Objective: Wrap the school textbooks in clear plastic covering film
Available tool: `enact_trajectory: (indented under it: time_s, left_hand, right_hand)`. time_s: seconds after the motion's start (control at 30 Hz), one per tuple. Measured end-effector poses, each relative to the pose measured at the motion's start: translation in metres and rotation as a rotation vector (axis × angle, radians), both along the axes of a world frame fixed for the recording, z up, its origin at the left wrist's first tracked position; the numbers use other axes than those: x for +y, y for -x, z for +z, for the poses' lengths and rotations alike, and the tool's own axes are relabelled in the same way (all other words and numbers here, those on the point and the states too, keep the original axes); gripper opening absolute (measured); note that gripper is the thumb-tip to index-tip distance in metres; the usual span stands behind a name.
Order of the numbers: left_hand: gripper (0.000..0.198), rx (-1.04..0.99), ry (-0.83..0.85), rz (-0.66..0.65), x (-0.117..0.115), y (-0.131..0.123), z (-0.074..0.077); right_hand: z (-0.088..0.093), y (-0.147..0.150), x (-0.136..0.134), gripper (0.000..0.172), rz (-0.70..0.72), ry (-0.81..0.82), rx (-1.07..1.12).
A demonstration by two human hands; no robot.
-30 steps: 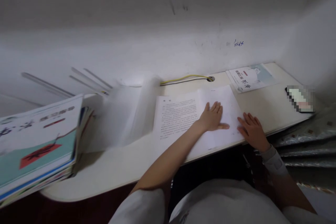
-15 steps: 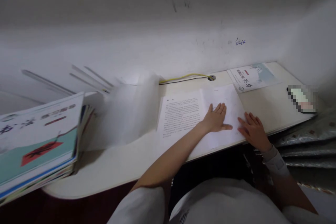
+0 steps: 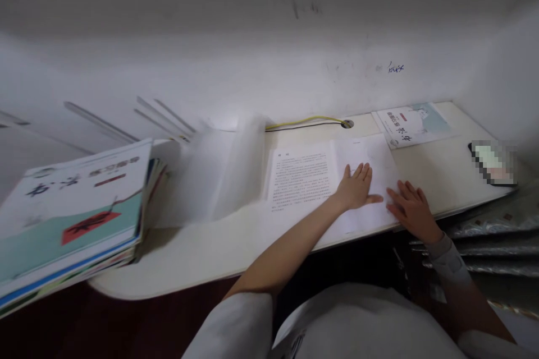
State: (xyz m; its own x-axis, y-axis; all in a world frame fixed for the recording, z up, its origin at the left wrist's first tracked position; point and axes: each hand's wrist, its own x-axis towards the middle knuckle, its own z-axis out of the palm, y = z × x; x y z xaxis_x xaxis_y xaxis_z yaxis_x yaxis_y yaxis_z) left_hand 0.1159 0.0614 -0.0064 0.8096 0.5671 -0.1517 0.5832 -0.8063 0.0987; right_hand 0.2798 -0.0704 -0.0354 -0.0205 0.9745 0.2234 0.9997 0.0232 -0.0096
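Note:
My left hand (image 3: 357, 185) lies flat, fingers spread, on a white sheet (image 3: 370, 179) that rests over a printed page of text (image 3: 301, 176) on the white desk (image 3: 236, 241). My right hand (image 3: 411, 207) lies flat beside it on the sheet's right edge, near the desk's front rim. Neither hand grips anything.
A stack of books with a teal and red cover (image 3: 71, 219) sits at the left end. Blurred translucent sheets (image 3: 214, 174) stand between the stack and the page. A booklet (image 3: 410, 123) and a phone (image 3: 492, 162) lie at the right; a yellow cable (image 3: 307, 122) runs along the wall.
Both hands stay flat on the sheet. The view has shifted slightly, so everything sits a little further right in the picture.

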Motion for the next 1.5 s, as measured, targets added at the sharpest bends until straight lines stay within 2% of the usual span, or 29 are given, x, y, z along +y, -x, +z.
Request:
enact_trajectory:
  time_s: [0.2, 0.37, 0.6, 0.7, 0.97, 1.37, 1.5]
  left_hand:
    - [0.087, -0.011, -0.021, 0.048, -0.007, -0.010, -0.004]
    - [0.088, -0.049, -0.053, 0.069, -0.006, -0.015, -0.009]
    - [0.099, 0.026, -0.003, -0.096, -0.007, 0.007, 0.012]
    - [0.100, 0.055, 0.016, -0.104, -0.009, 0.009, 0.011]
    - [0.098, -0.006, 0.016, -0.116, -0.011, -0.004, -0.003]
    - [0.095, -0.063, -0.008, -0.115, -0.015, -0.011, -0.006]
    - [0.086, -0.085, -0.089, -0.155, -0.021, -0.007, 0.004]
  right_hand:
    - [0.006, 0.004, 0.000, 0.043, 0.036, 0.022, -0.039]
    - [0.002, 0.004, 0.001, 0.050, 0.073, 0.007, -0.028]
    - [-0.008, -0.002, -0.003, 0.063, 0.129, -0.056, -0.015]
    - [-0.010, -0.002, -0.005, 0.065, 0.164, -0.062, -0.021]
    - [-0.009, 0.000, -0.006, 0.067, 0.152, -0.052, -0.033]
    - [-0.007, 0.007, -0.007, 0.070, 0.138, -0.056, -0.058]
    - [-0.002, 0.005, -0.008, 0.060, 0.089, -0.035, -0.120]
